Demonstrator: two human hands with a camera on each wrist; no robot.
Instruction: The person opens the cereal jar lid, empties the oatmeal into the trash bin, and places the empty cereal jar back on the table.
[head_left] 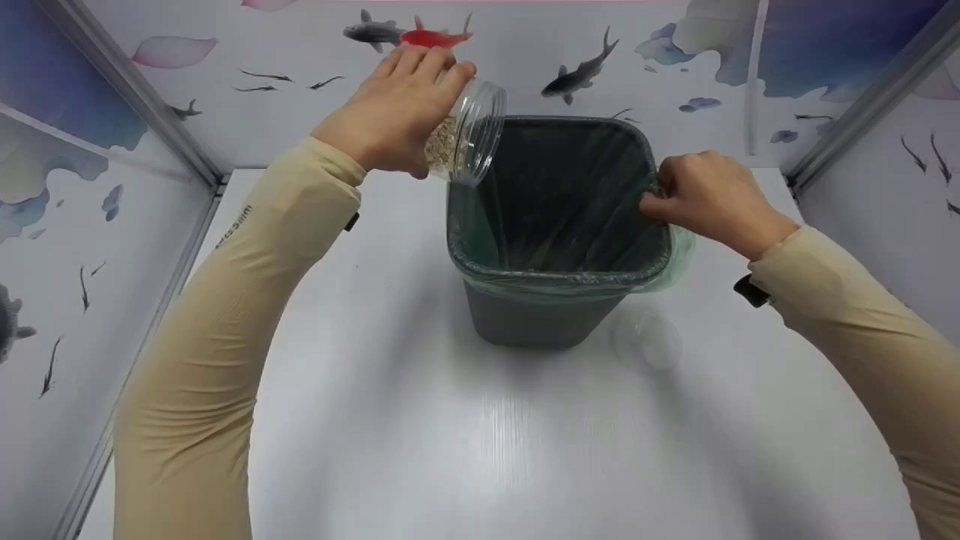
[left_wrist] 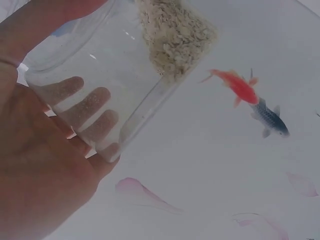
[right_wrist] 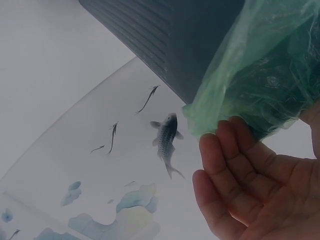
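My left hand [head_left: 401, 112] grips a clear plastic jar [head_left: 480, 131], tipped on its side with its mouth over the left rim of a dark grey trash bin [head_left: 525, 319]. Pale flakes [left_wrist: 175, 37], looking like oats, lie inside the jar; the left wrist view shows the fingers wrapped round its wall. A thin green trash bag [head_left: 555, 289] lines the bin and folds over its rim. On the bin's right edge, my right hand [head_left: 712, 196] pinches the rim and bag, thumb inside and curled fingers outside. The right wrist view shows these fingers against the green bag [right_wrist: 255, 75].
A clear round piece [head_left: 649, 340], perhaps a lid, lies on the white table [head_left: 450, 450] just right of the bin's base. Panels [head_left: 285, 120] printed with fish and petals stand behind and at both sides.
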